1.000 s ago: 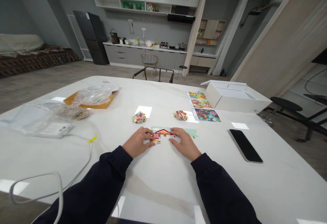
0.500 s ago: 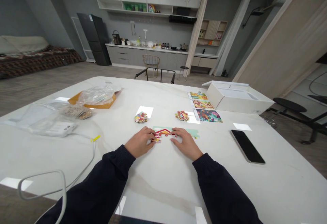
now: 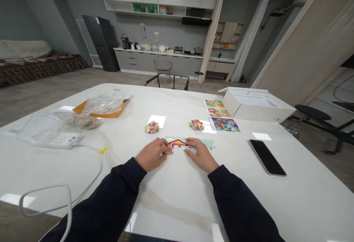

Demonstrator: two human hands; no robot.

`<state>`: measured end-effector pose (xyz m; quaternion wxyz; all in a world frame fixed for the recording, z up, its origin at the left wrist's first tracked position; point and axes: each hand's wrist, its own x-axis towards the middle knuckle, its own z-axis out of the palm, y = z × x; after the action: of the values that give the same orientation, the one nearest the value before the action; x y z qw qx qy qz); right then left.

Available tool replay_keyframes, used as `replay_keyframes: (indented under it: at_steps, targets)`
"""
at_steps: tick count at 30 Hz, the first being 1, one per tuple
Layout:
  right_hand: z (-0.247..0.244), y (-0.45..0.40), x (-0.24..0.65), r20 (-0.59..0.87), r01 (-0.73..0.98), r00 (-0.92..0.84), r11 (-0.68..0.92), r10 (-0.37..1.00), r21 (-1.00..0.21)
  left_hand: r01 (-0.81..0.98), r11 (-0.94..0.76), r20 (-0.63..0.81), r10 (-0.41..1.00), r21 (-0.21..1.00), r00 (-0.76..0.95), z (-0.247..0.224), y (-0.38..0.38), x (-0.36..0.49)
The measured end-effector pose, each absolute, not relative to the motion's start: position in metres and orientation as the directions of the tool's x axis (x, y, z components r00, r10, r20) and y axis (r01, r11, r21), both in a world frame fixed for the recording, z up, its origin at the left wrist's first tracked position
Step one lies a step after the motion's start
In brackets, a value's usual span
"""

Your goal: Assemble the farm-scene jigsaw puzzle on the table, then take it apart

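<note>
A partly joined jigsaw point(image 3: 207, 143), pale green along the top with a red-roofed barn, lies flat on the white table in front of me. My left hand point(image 3: 152, 154) is at its left end, thumb and fingers close together on a small colourful piece point(image 3: 169, 152) at the lower left edge. My right hand point(image 3: 201, 154) rests on the right part of the barn, fingers apart and curved, pressing on the joined pieces. Beyond the hands are two small piles of loose pieces, one at the left point(image 3: 152, 126) and one at the right point(image 3: 196, 125).
Three picture sheets point(image 3: 219, 112) lie beside a white box point(image 3: 257, 105) at the back right. A phone point(image 3: 267, 157) is at the right. To the left are an orange tray point(image 3: 110, 114) with plastic wrap, plastic bags point(image 3: 35, 126) and a white cable point(image 3: 69, 201).
The fingers of my left hand have shifted slightly right over the barn's left edge. My right hand is nearly unmoved.
</note>
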<state>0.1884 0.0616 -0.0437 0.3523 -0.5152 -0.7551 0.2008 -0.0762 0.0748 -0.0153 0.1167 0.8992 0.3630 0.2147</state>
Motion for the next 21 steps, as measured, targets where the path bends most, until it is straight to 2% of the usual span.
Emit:
replay_keyframes:
  at_steps: [4, 6, 10, 13, 16, 21]
  targets:
    - [-0.044, 0.061, 0.188, 0.329, 0.641, -0.225, 0.393, 0.917, -0.659, 0.566, -0.719, 0.343, 0.692, 0.403, 0.635, -0.016, 0.077, -0.077]
    - [-0.044, 0.061, 0.188, 0.344, 0.639, -0.228, 0.407, 0.911, -0.652, 0.555, -0.711, 0.42, 0.703, 0.432, 0.573, -0.017, 0.084, -0.08]
    - [-0.039, 0.06, 0.186, 0.422, 0.63, -0.207, 0.45, 0.883, -0.633, 0.7, -0.534, 0.602, 0.777, 0.474, 0.184, -0.023, 0.111, -0.096]
    - [-0.035, 0.06, 0.185, 0.473, 0.625, -0.171, 0.466, 0.864, -0.626, 0.795, -0.342, 0.597, 0.802, 0.501, -0.031, -0.031, 0.134, -0.109]
    - [-0.034, 0.06, 0.184, 0.476, 0.618, -0.173, 0.471, 0.862, -0.629, 0.814, -0.261, 0.538, 0.839, 0.52, -0.075, -0.04, 0.148, -0.115]
    - [-0.035, 0.06, 0.184, 0.483, 0.611, -0.164, 0.473, 0.86, -0.635, 0.788, -0.303, 0.532, 0.846, 0.536, -0.036, -0.049, 0.154, -0.117]
